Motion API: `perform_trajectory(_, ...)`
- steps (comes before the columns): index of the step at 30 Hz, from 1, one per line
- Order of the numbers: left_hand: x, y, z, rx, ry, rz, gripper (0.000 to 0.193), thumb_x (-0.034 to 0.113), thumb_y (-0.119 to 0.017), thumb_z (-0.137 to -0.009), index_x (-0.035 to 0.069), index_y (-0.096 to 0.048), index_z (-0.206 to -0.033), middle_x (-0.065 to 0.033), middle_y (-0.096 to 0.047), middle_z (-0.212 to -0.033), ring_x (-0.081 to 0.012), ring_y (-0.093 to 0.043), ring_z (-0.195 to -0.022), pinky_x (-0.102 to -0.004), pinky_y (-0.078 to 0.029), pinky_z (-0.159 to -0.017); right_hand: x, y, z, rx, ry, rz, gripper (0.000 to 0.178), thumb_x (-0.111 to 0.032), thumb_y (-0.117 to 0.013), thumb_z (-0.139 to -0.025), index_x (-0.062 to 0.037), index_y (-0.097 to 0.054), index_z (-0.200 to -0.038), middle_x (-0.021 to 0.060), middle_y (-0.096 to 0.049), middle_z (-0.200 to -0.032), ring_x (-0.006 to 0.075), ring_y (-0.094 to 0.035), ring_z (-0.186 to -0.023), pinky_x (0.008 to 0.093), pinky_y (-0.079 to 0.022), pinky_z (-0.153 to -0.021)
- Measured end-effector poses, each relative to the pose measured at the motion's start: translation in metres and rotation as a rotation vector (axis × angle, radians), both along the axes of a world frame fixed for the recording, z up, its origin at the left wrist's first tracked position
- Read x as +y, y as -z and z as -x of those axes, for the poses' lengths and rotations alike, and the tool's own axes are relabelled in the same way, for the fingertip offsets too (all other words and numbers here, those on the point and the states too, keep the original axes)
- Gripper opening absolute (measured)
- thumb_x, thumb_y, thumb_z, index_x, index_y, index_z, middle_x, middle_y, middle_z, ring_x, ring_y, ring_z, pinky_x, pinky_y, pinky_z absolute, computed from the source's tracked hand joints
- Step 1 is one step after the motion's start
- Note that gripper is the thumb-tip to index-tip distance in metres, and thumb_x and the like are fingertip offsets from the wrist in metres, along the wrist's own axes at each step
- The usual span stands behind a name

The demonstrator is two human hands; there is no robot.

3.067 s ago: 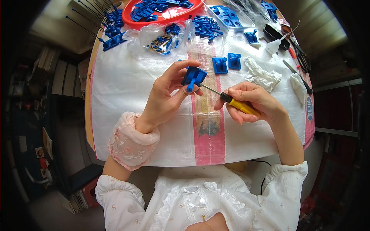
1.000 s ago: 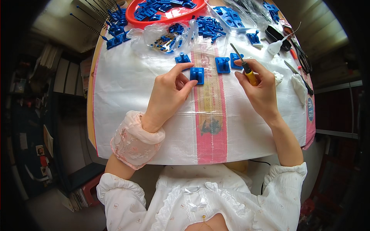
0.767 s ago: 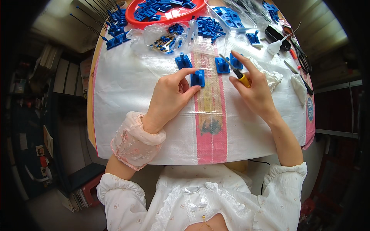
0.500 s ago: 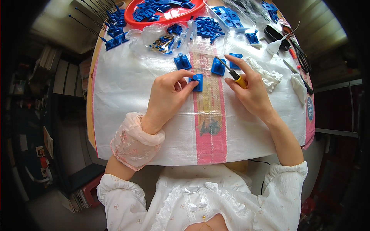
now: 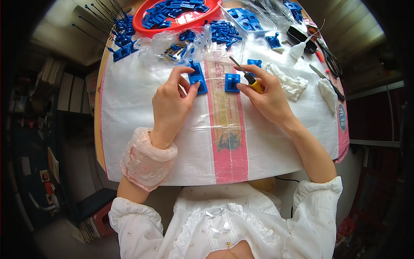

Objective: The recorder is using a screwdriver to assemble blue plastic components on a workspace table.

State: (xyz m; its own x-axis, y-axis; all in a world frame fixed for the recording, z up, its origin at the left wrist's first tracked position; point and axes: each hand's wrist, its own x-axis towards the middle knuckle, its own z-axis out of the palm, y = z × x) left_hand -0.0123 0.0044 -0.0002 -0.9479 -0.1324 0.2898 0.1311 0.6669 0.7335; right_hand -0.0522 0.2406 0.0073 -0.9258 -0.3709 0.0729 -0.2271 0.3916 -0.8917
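Two blue plastic pieces lie together left of the printed stripe: an upper blue piece with a short post (image 5: pixel 195 68) and a lower blue piece (image 5: pixel 200 83). Over their left edges is my left hand (image 5: pixel 172 96), index finger at the upper piece and thumb on the lower one, the fingertips apart. My right hand (image 5: pixel 268 96) grips a screwdriver with a yellow and black handle (image 5: pixel 255 85), its metal shaft slanting up and left. By my right thumb lies another blue piece (image 5: pixel 232 82). One more blue piece (image 5: pixel 254 63) is partly hidden behind my right fingers.
At the back stand a red basin (image 5: pixel 142 29) of blue parts, a clear plastic bag (image 5: pixel 155 49) with small brass-coloured and blue parts, and a clear tray (image 5: pixel 263 26). To the right are crumpled white tissue (image 5: pixel 293 86), a knife (image 5: pixel 321 74), scissors (image 5: pixel 331 62) and a white squeeze bottle (image 5: pixel 297 51).
My left hand has moved left with the lower blue piece, which now lies against the upper one. Its fingers have spread. My right hand still holds the screwdriver. The whole view has shifted slightly.
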Motion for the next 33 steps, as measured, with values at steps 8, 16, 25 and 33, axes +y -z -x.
perform_trajectory(8,0.015,-0.006,-0.014,0.178,0.245,-0.076,0.023,0.0,-0.075,-0.085,0.005,-0.063,-0.104,-0.0012,-0.053,-0.071,-0.0087,-0.05,-0.057,-0.0249,-0.041,-0.051,-0.009,0.001,-0.003,0.108,-0.037,-0.014,0.021,-0.008,-0.071,-0.091,0.0017,-0.068,-0.11,0.0094,-0.064,-0.068,0.0104,-0.052,-0.061,0.0304,-0.044,-0.058)
perform_trajectory(16,0.024,-0.002,-0.019,0.075,0.386,-0.192,0.039,0.003,-0.074,-0.087,0.007,-0.059,-0.124,-0.0028,-0.063,-0.084,-0.0066,-0.057,-0.064,-0.0207,-0.047,-0.053,-0.002,-0.001,-0.011,0.087,-0.143,0.203,0.017,-0.003,-0.07,-0.09,0.0016,-0.069,-0.107,0.0056,-0.07,-0.083,0.0057,-0.057,-0.069,0.0242,-0.047,-0.062)
perform_trajectory(25,0.026,0.0,-0.023,-0.414,0.539,-0.867,0.043,0.003,-0.061,-0.098,0.005,-0.052,-0.14,-0.0074,-0.069,-0.106,-0.0149,-0.07,-0.086,-0.0274,-0.057,-0.079,-0.006,0.004,-0.02,0.242,-0.222,0.304,0.028,-0.001,-0.072,-0.088,0.0009,-0.063,-0.115,0.0074,-0.069,-0.09,0.0091,-0.066,-0.079,0.0239,-0.051,-0.068)
perform_trajectory(33,0.015,-0.004,-0.015,-0.408,0.551,-1.171,0.038,0.018,-0.049,-0.107,0.004,-0.046,-0.142,-0.0115,-0.065,-0.107,-0.0137,-0.064,-0.094,-0.028,-0.053,-0.086,0.004,-0.012,-0.015,0.25,-0.017,0.15,0.028,-0.004,-0.073,-0.088,0.0009,-0.052,-0.106,0.0126,-0.067,-0.091,0.0144,-0.069,-0.073,0.0256,-0.052,-0.061)
